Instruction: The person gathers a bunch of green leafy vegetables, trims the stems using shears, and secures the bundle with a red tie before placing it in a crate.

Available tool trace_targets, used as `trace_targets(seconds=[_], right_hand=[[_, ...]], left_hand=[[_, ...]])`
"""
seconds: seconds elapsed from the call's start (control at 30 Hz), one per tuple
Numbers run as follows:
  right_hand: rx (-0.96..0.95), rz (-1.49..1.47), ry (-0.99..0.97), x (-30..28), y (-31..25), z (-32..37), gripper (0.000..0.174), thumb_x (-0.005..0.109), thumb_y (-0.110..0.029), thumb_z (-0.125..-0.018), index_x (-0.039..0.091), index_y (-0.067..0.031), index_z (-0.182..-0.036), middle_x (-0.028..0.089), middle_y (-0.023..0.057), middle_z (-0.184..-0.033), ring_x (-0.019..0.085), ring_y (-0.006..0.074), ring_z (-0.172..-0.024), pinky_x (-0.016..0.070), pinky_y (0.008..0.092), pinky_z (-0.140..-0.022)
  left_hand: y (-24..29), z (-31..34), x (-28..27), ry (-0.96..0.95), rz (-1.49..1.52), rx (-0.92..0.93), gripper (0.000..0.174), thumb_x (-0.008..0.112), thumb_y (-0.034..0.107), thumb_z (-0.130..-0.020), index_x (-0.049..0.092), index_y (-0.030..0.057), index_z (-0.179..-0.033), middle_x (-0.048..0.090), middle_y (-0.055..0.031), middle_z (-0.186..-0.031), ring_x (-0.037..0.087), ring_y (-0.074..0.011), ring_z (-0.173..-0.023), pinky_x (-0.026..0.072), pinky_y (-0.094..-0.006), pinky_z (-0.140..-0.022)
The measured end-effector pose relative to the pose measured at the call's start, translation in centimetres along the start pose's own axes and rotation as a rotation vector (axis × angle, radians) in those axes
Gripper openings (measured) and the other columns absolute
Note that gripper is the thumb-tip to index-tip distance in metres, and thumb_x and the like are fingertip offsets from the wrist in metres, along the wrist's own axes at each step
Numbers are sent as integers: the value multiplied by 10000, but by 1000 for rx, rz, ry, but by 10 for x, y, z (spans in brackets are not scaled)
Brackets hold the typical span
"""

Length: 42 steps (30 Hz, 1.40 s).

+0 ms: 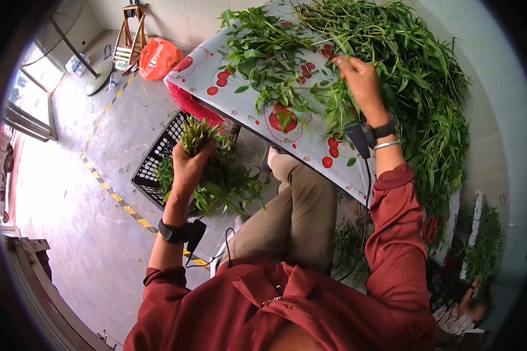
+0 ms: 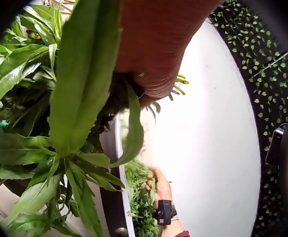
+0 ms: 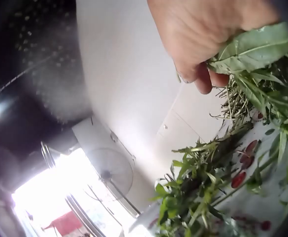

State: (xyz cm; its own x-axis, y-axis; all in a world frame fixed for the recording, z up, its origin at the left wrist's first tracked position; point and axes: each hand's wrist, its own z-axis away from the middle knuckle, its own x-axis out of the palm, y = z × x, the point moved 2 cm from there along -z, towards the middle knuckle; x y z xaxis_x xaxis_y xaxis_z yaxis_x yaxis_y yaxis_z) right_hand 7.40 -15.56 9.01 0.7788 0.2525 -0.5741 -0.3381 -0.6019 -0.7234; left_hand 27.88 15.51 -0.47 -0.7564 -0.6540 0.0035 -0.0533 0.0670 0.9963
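Note:
My left hand (image 1: 187,168) grips a thick bunch of leafy greens (image 1: 198,136), its cut stem ends pointing up past the fingers. The bunch's long leaves (image 2: 82,74) hang below the fist and fill much of the left wrist view. Over the table, my right hand (image 1: 362,86) pinches a leafy sprig (image 1: 337,106) near its top, with the leaves drooping toward the cloth. Close up in the right wrist view, a broad leaf (image 3: 255,48) lies against the curled fingers. Loose greens (image 1: 263,35) are spread on the table beyond.
A large heap of greens (image 1: 416,76) covers the table's right side. The patterned tablecloth (image 1: 216,61) ends near my knees. On the floor, a black crate (image 1: 158,146) stands beneath my left hand. An orange bag (image 1: 158,58) and a wooden folding stool (image 1: 129,35) are farther back.

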Motion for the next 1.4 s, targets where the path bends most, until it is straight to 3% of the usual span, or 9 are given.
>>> trace_targets(seconds=[0.1, 0.17, 0.37, 0.4, 0.53, 0.77, 0.97, 1.07, 1.4], right_hand=[[-213, -72, -171, 24, 11, 15, 205, 600, -179, -812, 656, -38, -951, 527, 25, -572, 452, 73, -533, 378, 261, -510], [-3, 134, -355, 29, 0, 25, 252, 594, -143, -771, 648, -77, -1008, 571, 75, -638, 521, 120, -570, 414, 276, -553], [-161, 223, -364, 64, -30, 27, 413, 576, -153, -775, 564, -151, -1187, 496, 98, -597, 440, 162, -503, 368, 304, -502], [-141, 279, -389, 67, -33, 28, 364, 511, -197, -792, 570, -128, -1144, 624, 163, -799, 601, 336, -719, 463, 414, -651], [-111, 261, -422, 86, -23, 22, 254, 478, -259, -870, 588, -60, -984, 615, 189, -776, 589, 369, -732, 457, 435, -646], [-151, 124, -315, 77, -20, 32, 257, 539, -254, -856, 571, -3, -811, 583, 195, -694, 556, 383, -642, 433, 414, -576], [-122, 31, -108, 53, -42, 46, 150, 559, -149, -829, 597, -8, -864, 568, 137, -621, 570, 243, -573, 432, 334, -549], [-340, -25, 7, 54, -51, 57, 95, 538, -63, -823, 585, -19, -893, 594, 108, -726, 570, 214, -591, 441, 307, -562], [-473, -76, -130, 109, -86, 125, 274, 526, 81, -720, 553, -49, -959, 587, 131, -840, 579, 332, -779, 473, 389, -667]], left_hand=[[-3, 0, 5, -19, 18, -11, 146, 635, 42, -793, 594, -5, -925, 593, 27, -811, 524, -56, -721, 435, -220, -661], [-1, 1, 7, -39, 23, -13, 165, 638, 48, -796, 599, -5, -948, 602, 24, -833, 531, -57, -737, 438, -222, -674], [-1, 1, 13, -8, 33, 25, 133, 631, 62, -794, 603, 0, -909, 597, 18, -779, 541, -69, -700, 435, -225, -644], [-1, 1, 12, -11, 29, 22, 136, 631, 61, -793, 603, 1, -911, 597, 19, -782, 541, -69, -700, 435, -226, -645], [7, 4, 10, 9, 32, 27, 134, 633, 59, -789, 604, 1, -906, 596, 22, -782, 539, -67, -700, 434, -225, -644], [0, 7, 0, -33, -25, -20, 171, 640, 50, -798, 602, -10, -953, 627, 7, -855, 549, -59, -743, 441, -220, -680], [-1, 3, 3, 6, 1, 37, 131, 643, 60, -792, 601, -1, -900, 601, 27, -772, 531, -54, -694, 428, -216, -634], [3, -1, 5, 11, 54, 25, 116, 643, 71, -795, 606, 7, -885, 603, 20, -756, 536, -58, -682, 427, -217, -622], [21, -14, 11, 36, 314, -4, 134, 599, 134, -840, 629, 13, -889, 622, -12, -786, 561, -70, -672, 448, -209, -617]])
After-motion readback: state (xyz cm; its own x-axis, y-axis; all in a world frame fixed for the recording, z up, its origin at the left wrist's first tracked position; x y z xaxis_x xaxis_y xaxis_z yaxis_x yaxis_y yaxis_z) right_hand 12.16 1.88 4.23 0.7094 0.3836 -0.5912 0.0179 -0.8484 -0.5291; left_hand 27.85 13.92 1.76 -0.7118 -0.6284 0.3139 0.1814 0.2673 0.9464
